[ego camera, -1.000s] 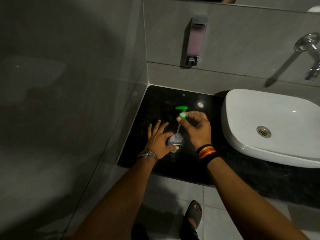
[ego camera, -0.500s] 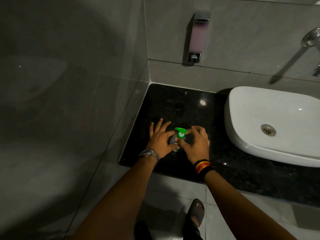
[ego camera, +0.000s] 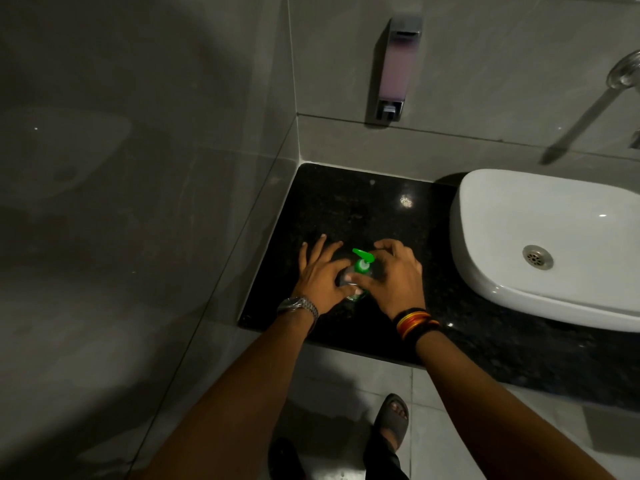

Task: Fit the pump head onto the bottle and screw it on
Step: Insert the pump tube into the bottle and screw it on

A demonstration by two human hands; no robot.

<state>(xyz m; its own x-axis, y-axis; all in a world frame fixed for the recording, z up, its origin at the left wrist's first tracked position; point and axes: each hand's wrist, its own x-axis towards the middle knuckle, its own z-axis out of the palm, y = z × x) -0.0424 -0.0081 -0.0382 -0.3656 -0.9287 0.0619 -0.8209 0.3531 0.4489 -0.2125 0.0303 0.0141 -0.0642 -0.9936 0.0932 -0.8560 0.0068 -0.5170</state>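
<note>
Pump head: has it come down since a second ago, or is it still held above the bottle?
Yes. The green pump head has dropped onto the bottle, ending nearer the counter's front edge.

- Bottle [ego camera: 352, 295] — mostly covered by both hands; neck joint under pump head [ego camera: 362, 259] not visible.
- Tap [ego camera: 623, 72], above basin [ego camera: 519, 237] — both cut by right edge.

Both arms reach forward, side by side, to the bottle [ego camera: 353, 284]. The left hand [ego camera: 320, 273] is on the left side of the bottle, fingers spread out flat and thumb pressed on it. The right hand [ego camera: 394, 277] is on the right side, fingers curled over the top, thumb across the front. The two thumbs almost touch.
</note>
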